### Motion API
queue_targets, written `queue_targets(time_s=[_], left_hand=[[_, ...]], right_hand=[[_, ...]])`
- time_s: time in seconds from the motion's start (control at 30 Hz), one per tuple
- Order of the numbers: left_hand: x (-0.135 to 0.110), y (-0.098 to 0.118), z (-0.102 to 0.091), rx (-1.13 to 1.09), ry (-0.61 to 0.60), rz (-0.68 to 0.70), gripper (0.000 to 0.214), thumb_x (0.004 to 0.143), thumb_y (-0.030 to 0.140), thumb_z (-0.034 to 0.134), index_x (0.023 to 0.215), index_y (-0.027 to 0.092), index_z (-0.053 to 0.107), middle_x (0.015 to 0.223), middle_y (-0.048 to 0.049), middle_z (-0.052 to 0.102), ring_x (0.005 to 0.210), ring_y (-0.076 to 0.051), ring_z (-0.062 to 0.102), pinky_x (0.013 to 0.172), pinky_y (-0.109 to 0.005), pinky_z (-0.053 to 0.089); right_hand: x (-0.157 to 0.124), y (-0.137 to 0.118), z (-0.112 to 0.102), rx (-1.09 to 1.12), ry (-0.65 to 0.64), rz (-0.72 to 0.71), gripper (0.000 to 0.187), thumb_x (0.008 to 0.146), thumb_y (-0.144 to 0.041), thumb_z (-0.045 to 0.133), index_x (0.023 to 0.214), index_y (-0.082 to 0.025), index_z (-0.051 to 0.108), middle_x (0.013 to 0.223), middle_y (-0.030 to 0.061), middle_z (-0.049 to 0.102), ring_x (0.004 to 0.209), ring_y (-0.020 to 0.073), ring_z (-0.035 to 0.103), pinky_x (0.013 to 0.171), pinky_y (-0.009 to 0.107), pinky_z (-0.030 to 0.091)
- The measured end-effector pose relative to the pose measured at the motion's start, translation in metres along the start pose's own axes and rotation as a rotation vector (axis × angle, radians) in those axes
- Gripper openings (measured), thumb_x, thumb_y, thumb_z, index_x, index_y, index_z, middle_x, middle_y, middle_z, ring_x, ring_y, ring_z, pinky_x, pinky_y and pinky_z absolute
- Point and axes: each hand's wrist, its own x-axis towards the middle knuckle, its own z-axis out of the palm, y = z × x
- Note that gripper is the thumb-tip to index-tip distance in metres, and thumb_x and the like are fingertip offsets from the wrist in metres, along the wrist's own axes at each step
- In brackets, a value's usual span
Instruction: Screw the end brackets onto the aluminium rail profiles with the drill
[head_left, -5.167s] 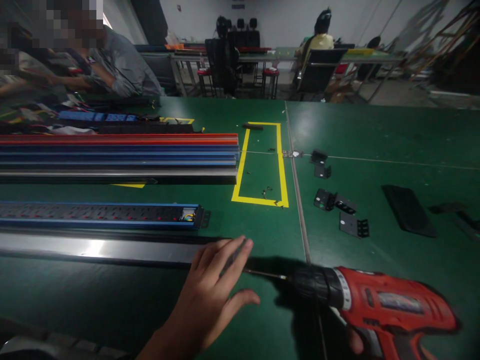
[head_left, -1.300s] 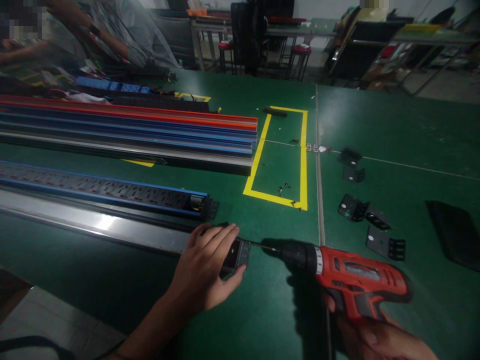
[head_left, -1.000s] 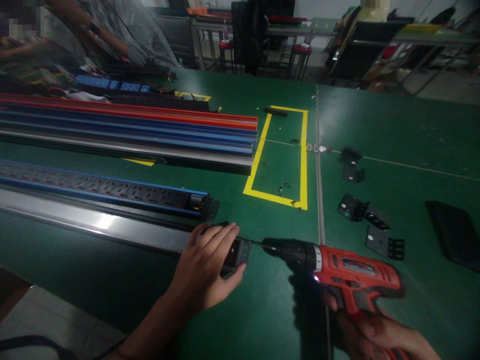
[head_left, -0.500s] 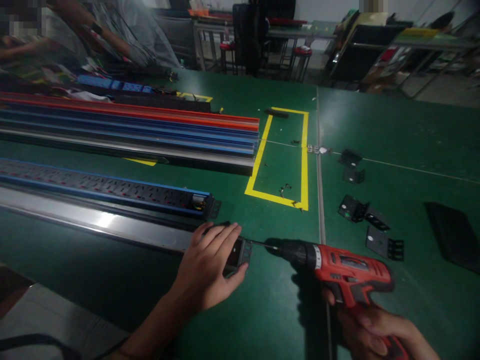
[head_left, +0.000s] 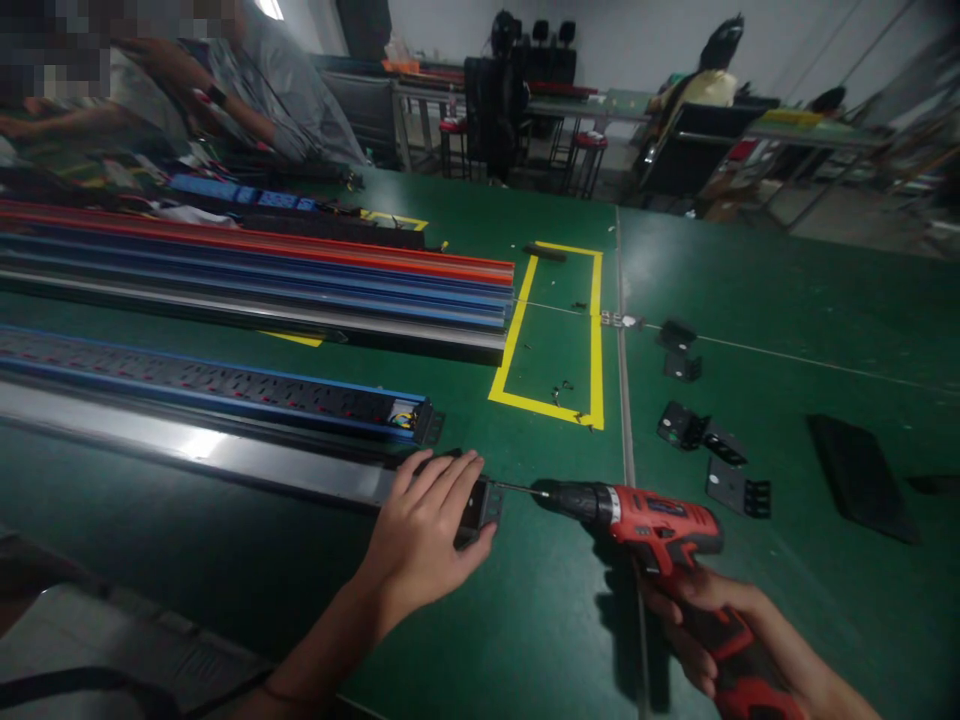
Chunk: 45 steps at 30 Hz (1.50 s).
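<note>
My left hand [head_left: 427, 520] is wrapped over the end of a long silver power strip housing [head_left: 300, 470], its thumb against the black end bracket [head_left: 491, 508]. My right hand [head_left: 697, 620] grips a red and black cordless drill [head_left: 667, 520] by its handle. From the drill's chuck a long thin bit [head_left: 521, 489] points left and reaches the bracket; the fastener at its tip is too small to make out. Just behind lies a blue-edged power strip [head_left: 225, 385] with black sockets and wires showing at its end.
Stacked red, blue and silver profiles [head_left: 300, 280] lie at the back left. Small screws [head_left: 559, 392] are scattered inside a yellow tape rectangle [head_left: 598, 340]. Several black brackets [head_left: 682, 425] and a dark flat piece [head_left: 862, 475] rest at right. A co-worker [head_left: 255, 90] sits across the table.
The view has tilted up a little and shifted right. The drill appears slightly closer to the bracket, its bit still lined up there. My left hand keeps its hold.
</note>
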Motion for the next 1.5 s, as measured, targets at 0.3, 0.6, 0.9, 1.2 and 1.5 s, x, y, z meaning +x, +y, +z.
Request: queue_targets(time_s=[0.3, 0.6, 0.9, 1.2, 1.5], left_hand=[[-0.002, -0.002, 0.0, -0.05, -0.072, -0.034, 0.059, 0.09, 0.039, 0.068, 0.143, 0.015, 0.056, 0.141, -0.0144, 0.067, 0.126, -0.032, 0.064, 0.117, -0.058, 0.038], [0.004, -0.015, -0.011, -0.187, -0.288, -0.145, 0.103, 0.072, 0.047, 0.087, 0.154, 0.016, 0.033, 0.145, -0.0199, 0.061, 0.135, -0.038, 0.057, 0.119, -0.059, 0.039], [0.006, -0.017, -0.012, -0.302, -0.319, -0.083, 0.104, 0.072, 0.042, 0.085, 0.155, 0.017, 0.027, 0.149, -0.0215, 0.057, 0.139, -0.039, 0.054, 0.125, -0.064, 0.025], [0.012, -0.068, -0.038, -0.308, -0.27, 0.01, 0.046, 0.109, 0.046, 0.038, 0.144, 0.019, 0.049, 0.145, -0.0147, 0.061, 0.135, -0.028, 0.057, 0.112, -0.047, 0.046], [0.004, -0.076, -0.023, 0.097, -0.312, 0.152, 0.042, 0.111, 0.032, 0.028, 0.113, 0.015, 0.066, 0.107, -0.0117, 0.074, 0.103, -0.028, 0.067, 0.092, -0.045, 0.049]], right_hand=[[-0.016, -0.006, 0.036, -0.227, 0.476, -0.103, 0.041, 0.077, -0.042, 0.085, 0.101, -0.018, 0.063, 0.077, 0.0003, 0.068, 0.064, 0.0165, 0.069, 0.06, 0.028, 0.056], [0.002, -0.006, 0.04, -0.628, 0.766, -0.082, 0.056, 0.075, -0.073, 0.076, 0.086, -0.023, 0.055, 0.069, -0.0011, 0.058, 0.055, 0.0145, 0.058, 0.049, 0.027, 0.048], [0.013, -0.01, 0.03, -1.039, 0.847, -0.206, 0.038, 0.079, -0.057, 0.068, 0.073, -0.023, 0.051, 0.064, -0.001, 0.056, 0.061, 0.0158, 0.054, 0.055, 0.028, 0.042], [0.019, -0.009, 0.031, -1.067, 0.895, -0.21, 0.028, 0.083, -0.049, 0.064, 0.078, -0.023, 0.054, 0.066, -0.0019, 0.058, 0.059, 0.0154, 0.056, 0.054, 0.027, 0.044], [0.021, -0.007, 0.026, -1.064, 0.941, -0.211, 0.03, 0.083, -0.047, 0.067, 0.073, -0.022, 0.055, 0.062, -0.0014, 0.058, 0.057, 0.0149, 0.057, 0.051, 0.025, 0.046]])
